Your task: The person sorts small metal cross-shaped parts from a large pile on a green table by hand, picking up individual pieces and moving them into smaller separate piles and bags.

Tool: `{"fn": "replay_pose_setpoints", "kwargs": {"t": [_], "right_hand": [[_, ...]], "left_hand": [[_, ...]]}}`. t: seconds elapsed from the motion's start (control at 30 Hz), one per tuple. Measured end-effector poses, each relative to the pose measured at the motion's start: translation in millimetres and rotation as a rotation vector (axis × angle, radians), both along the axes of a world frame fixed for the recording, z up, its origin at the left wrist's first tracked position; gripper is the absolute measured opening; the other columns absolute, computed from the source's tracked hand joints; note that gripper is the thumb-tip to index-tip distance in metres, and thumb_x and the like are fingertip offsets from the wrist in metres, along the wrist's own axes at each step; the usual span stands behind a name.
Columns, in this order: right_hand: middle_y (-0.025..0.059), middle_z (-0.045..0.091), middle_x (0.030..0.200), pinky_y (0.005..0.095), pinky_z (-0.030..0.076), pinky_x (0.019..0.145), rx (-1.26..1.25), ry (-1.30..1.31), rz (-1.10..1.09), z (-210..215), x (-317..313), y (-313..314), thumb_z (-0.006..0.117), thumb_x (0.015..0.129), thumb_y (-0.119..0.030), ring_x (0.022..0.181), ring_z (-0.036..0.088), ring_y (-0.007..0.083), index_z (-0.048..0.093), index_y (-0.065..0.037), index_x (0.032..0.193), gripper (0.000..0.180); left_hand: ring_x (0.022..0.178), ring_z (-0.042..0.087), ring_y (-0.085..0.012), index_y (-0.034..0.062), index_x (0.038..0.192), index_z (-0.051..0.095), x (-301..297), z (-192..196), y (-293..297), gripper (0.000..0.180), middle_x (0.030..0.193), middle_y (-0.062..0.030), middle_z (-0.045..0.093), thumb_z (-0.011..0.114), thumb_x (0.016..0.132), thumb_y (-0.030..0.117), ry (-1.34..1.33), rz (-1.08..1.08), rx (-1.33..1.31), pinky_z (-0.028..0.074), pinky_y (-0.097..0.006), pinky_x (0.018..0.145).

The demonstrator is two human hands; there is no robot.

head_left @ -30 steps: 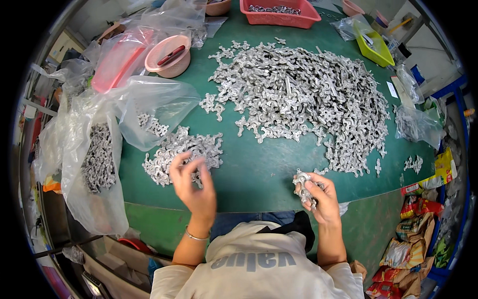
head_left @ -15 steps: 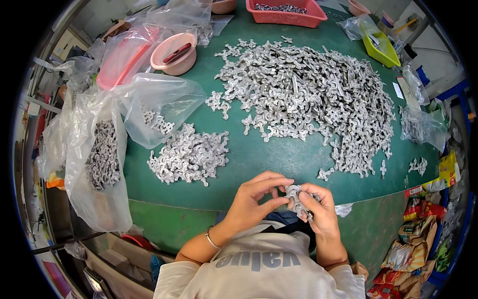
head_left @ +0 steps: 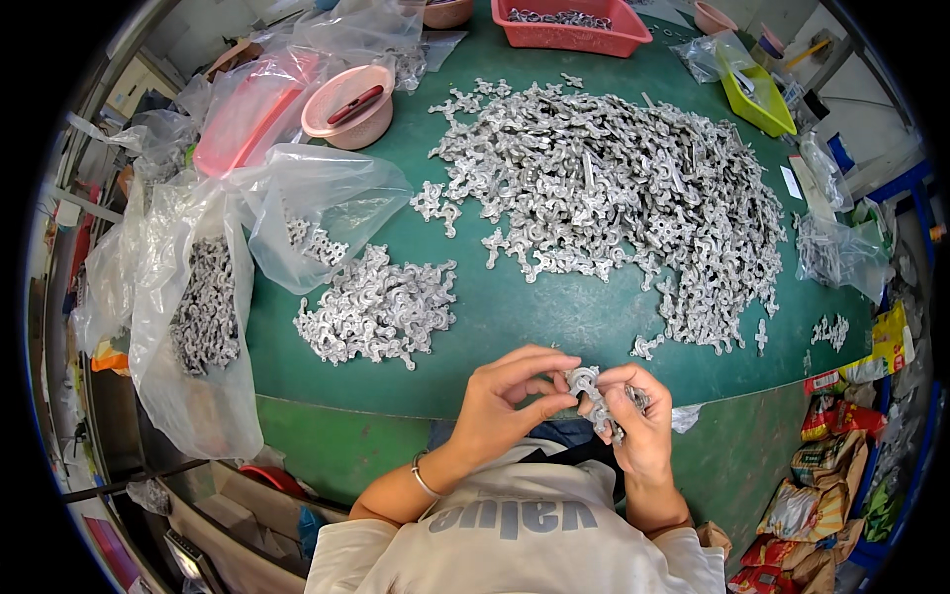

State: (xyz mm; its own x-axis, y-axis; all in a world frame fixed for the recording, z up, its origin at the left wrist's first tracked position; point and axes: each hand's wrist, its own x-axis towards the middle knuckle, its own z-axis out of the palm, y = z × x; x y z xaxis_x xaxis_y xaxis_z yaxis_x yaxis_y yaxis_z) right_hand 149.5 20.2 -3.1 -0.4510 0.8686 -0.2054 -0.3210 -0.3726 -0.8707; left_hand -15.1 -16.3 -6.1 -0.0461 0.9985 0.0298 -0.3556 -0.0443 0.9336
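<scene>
- The right hand (head_left: 645,421) is clasping a small bunch of metal parts (head_left: 584,382) over the near edge of the worktop (head_left: 515,322)
- The left hand (head_left: 505,401) is meeting it there, thumb and forefinger reaching the bunch's left side; whether they are pinching 1 part I cannot tell
- A small pile (head_left: 376,309) of similar parts is lying toward the near left corner, a clear plastic bag (head_left: 203,421) holding more by the left edge
- A large heap (head_left: 614,188) is spreading from the middle toward the right edge
- A pink bowl (head_left: 346,135) is holding a red tool (head_left: 354,104) toward the far left corner; a red tray (head_left: 574,40) is standing at the far edge
- Judging by the 2 piles, much work is remaining: the small pile is probably the handled share, the large heap the rest
</scene>
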Motion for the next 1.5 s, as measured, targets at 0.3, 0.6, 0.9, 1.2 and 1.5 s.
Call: {"fn": "replay_pose_setpoints", "kwargs": {"t": [0.3, 0.6, 0.9, 1.2, 1.5], "right_hand": [[0.0115, 0.063, 0.084, 0.0258, 0.046, 0.070, 0.493, -0.357, -0.030, 11, 1, 2, 0.068, 0.065, 0.008, 0.076, 0.059, 0.0155, 0.060, 0.005, 0.086, 0.023], [0.0116, 0.062, 0.082, 0.0258, 0.045, 0.068, 0.475, -0.353, -0.128, 12, 3, -1, 0.070, 0.062, 0.008, 0.075, 0.058, 0.0160, 0.060, 0.003, 0.083, 0.024], [0.0130, 0.062, 0.083, 0.0268, 0.044, 0.068, 0.509, -0.332, -0.078, 15, 5, 1, 0.069, 0.061, 0.009, 0.076, 0.058, 0.0177, 0.060, 0.003, 0.083, 0.024], [0.0133, 0.062, 0.078, 0.0254, 0.044, 0.065, 0.484, -0.294, -0.109, 15, 6, -1, 0.065, 0.069, 0.004, 0.071, 0.058, 0.0171, 0.060, 0.004, 0.080, 0.012], [0.0123, 0.061, 0.075, 0.0230, 0.042, 0.057, 0.364, -0.286, -0.122, 11, 2, -3, 0.058, 0.080, -0.002, 0.063, 0.053, 0.0112, 0.055, 0.003, 0.073, 0.010]], "left_hand": [[0.084, 0.055, -0.0162, -0.0070, 0.104, 0.055, -7, 8, -4, 0.026, 0.097, -0.0128, 0.054, 0.055, 0.078, -0.008, -0.115, -0.026, -0.091, 0.048, -0.027, 0.073], [0.086, 0.055, -0.0149, -0.0073, 0.098, 0.056, -5, 4, -6, 0.019, 0.098, -0.0125, 0.055, 0.055, 0.079, -0.007, -0.256, -0.072, -0.096, 0.048, -0.026, 0.076], [0.084, 0.057, -0.0175, -0.0091, 0.096, 0.056, -4, 10, -6, 0.016, 0.097, -0.0159, 0.055, 0.055, 0.080, -0.005, -0.230, -0.058, -0.138, 0.049, -0.028, 0.074], [0.076, 0.058, -0.0159, -0.0081, 0.090, 0.057, -2, 8, -7, 0.011, 0.089, -0.0140, 0.058, 0.056, 0.081, -0.002, -0.249, -0.072, -0.175, 0.050, -0.026, 0.068], [0.058, 0.056, -0.0119, -0.0031, 0.078, 0.054, 0, 8, -5, 0.013, 0.071, -0.0087, 0.058, 0.055, 0.085, 0.008, -0.226, -0.107, -0.296, 0.046, -0.022, 0.054]]}}
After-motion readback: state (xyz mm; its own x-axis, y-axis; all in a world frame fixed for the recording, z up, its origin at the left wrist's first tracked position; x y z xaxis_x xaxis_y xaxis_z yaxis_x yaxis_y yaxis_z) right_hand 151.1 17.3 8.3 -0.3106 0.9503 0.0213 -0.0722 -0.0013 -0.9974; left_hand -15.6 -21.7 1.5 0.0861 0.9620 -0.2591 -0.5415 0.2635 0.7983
